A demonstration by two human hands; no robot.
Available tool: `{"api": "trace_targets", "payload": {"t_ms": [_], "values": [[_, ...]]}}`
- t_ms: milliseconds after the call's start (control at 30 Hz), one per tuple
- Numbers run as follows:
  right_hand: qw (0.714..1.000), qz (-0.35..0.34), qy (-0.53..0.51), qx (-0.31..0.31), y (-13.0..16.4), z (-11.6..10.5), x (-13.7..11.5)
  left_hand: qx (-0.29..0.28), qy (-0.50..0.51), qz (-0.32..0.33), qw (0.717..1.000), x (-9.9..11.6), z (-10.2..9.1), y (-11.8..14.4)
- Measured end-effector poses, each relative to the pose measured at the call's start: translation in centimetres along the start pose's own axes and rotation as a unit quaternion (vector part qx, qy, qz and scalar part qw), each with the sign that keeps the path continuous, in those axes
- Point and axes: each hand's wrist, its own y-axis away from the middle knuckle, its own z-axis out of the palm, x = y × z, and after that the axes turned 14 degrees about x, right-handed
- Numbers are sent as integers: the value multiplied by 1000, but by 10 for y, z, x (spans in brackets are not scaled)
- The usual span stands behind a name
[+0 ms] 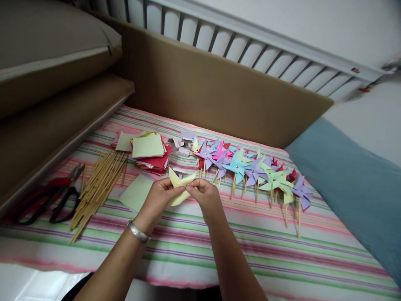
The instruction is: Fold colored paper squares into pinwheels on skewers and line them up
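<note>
At frame centre, just above a striped cloth (219, 251), both hands meet on one piece of pale yellow paper (178, 184). Left hand (158, 198): fingers closed on the paper's left and lower part, thumb on top. Right hand (206, 196): fingertips pinched on the paper's right edge, near the middle fold. Paper is cut and partly folded; two points stick up at 12 o'clock, one flap hangs at 6 o'clock below the left hand's fingers. It is held clear of the cloth, not resting on it.

A silver bangle (138, 232) sits on the left wrist.

From the grip at 9 o'clock: a flat pale green paper square (136, 192) lies on the cloth, just beside the left hand. Further out at 9 o'clock: a loose bundle of wooden sticks (97, 184), lying roughly parallel. Beyond them, same direction: scissors with red and black handles (46, 200), blades toward 12 o'clock.

At 11 o'clock: a stack of coloured paper squares (150, 152), yellow-green on top, red below, edges fanned.

From 1 to 3 o'clock: a row of finished pinwheels (250, 169) on sticks, lying overlapped; purple, blue, green, pink, yellow, red. Stick ends point toward 6 o'clock.

At 12 o'clock behind all: a brown upholstered panel (219, 92). At 3 o'clock, far right: a blue cushion (351, 184), touching the cloth's edge.
</note>
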Motion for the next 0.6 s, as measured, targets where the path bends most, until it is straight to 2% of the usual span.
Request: {"api": "trace_targets", "payload": {"t_ms": [367, 600], "values": [[1000, 14, -23, 4, 2, 2, -4, 1, 18, -17, 1000, -1, 1, 3], [1000, -4, -14, 9, 3, 3, -3, 7, 31, -13, 999, -2, 1, 3]]}}
